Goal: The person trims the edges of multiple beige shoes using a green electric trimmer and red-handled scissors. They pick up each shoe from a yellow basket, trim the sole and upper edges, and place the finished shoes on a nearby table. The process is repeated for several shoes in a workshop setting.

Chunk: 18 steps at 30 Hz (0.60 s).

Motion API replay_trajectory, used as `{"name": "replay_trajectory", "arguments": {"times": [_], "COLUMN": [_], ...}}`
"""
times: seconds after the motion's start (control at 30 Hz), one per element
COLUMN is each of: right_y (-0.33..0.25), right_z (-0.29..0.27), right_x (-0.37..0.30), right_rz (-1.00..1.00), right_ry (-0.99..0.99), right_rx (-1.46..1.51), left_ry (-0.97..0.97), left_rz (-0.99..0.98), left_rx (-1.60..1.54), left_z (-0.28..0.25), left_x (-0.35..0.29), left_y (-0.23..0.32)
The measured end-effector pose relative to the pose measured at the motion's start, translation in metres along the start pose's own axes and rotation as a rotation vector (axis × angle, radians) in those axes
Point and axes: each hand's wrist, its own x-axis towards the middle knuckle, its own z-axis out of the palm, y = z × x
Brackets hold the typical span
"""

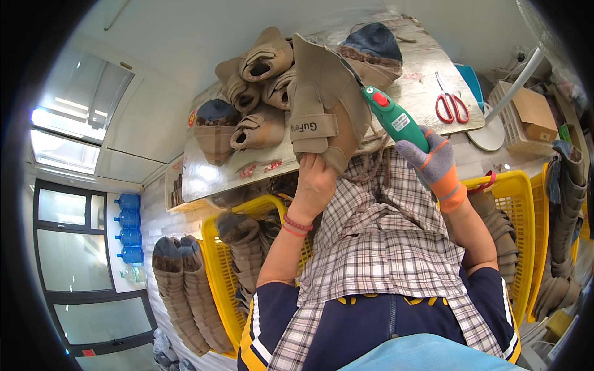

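My bare left hand (317, 179) is closed on the lower end of a brown shoe upper (318, 96) with a strap across it, held up in front of the table. A grey and orange glove covers my right hand (436, 166), which is wrapped round a green handheld power tool (391, 116) with a red button. The tool's front end meets the upper's right edge; its very tip is hard to make out. Laces (369, 167) hang below the upper. Several more tan shoe uppers (267, 55) are heaped on the table to the left.
On the worn white table (210, 176), red-handled scissors (452, 108) lie to the right. A fur-lined upper (371, 55) sits at the back. Yellow baskets (213, 260) of stacked uppers flank me, and nested uppers (185, 284) stand on the floor. A fan (547, 31) is at far right.
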Motion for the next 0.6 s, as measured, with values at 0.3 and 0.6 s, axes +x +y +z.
{"name": "replay_trajectory", "arguments": {"times": [0.3,0.6], "right_y": [-0.009,0.049], "right_z": [-0.014,-0.045], "right_x": [0.017,-0.007], "right_rz": [0.054,0.112], "right_ry": [-0.016,0.133], "right_rx": [0.18,0.019], "left_ry": [-0.103,0.198], "left_rz": [0.095,-0.149], "left_rx": [0.0,0.344], "left_z": [-0.001,-0.07], "left_x": [-0.018,0.011], "left_y": [-0.003,-0.02]}}
